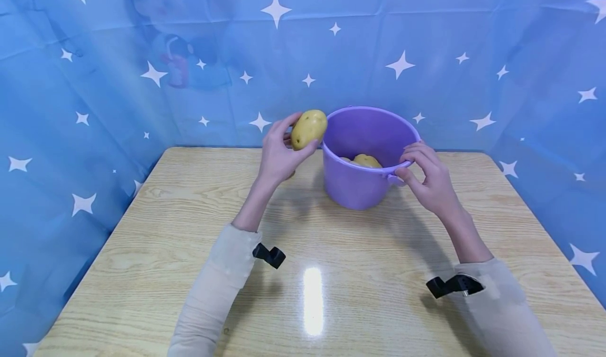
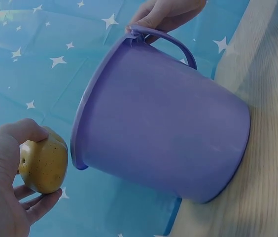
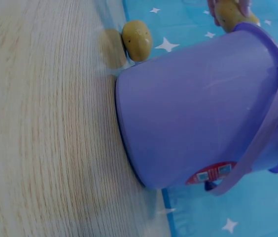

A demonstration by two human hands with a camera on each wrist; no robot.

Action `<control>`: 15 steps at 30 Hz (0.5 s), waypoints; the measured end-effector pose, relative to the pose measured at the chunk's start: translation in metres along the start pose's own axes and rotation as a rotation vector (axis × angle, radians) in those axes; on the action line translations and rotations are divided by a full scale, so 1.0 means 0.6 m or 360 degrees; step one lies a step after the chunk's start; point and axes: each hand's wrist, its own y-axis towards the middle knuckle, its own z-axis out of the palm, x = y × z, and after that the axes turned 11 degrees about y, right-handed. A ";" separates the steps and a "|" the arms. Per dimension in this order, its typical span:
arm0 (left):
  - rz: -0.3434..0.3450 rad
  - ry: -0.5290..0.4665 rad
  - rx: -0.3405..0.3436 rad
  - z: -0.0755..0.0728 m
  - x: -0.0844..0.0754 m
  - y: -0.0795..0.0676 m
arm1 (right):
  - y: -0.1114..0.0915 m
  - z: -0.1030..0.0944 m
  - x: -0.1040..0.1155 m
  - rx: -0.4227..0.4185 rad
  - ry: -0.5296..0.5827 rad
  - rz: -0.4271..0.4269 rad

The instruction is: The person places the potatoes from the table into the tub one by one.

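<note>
My left hand [image 1: 278, 156] grips a yellow potato [image 1: 309, 129] between thumb and fingers, raised just left of the rim of a purple bucket [image 1: 355, 189]. In the left wrist view that potato [image 2: 44, 163] is close beside the bucket's rim. My right hand [image 1: 430, 181] pinches the bucket's right rim near the handle [image 2: 176, 42]. Inside the bucket are potatoes [image 1: 366, 161], partly hidden by its front wall. Another potato [image 3: 137, 40] rests on the table beside the bucket's base in the right wrist view; my left wrist mostly hides it in the head view.
The bucket stands on a light wood-grain table [image 1: 189, 231] toward its far edge. A blue cloth [image 1: 227, 47] with white stars hangs behind and along both sides. Black wrist mounts [image 1: 269, 255] sit on both pale sleeves.
</note>
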 end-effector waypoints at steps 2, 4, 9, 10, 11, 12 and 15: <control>0.0005 -0.0011 0.0010 0.002 -0.005 0.002 | 0.000 0.000 0.000 0.0001 0.0003 -0.0007; 0.0012 -0.0014 0.0016 0.005 -0.009 0.004 | 0.000 -0.001 0.000 0.0001 0.0004 -0.0011; 0.0052 -0.0015 0.0019 0.011 -0.017 0.007 | 0.000 -0.001 0.000 0.0010 -0.0002 -0.0009; 0.0060 -0.0020 0.0021 0.013 -0.018 0.007 | 0.000 -0.002 0.001 0.0016 -0.0007 -0.0010; 0.0069 -0.0019 0.0025 0.014 -0.019 0.007 | -0.001 -0.002 0.001 0.0012 -0.0006 -0.0005; 0.0081 -0.0020 0.0027 0.016 -0.020 0.008 | -0.001 -0.002 0.001 0.0012 -0.0007 -0.0003; 0.0113 -0.0021 0.0037 0.020 -0.023 0.009 | -0.001 -0.001 0.002 0.0010 -0.0009 -0.0007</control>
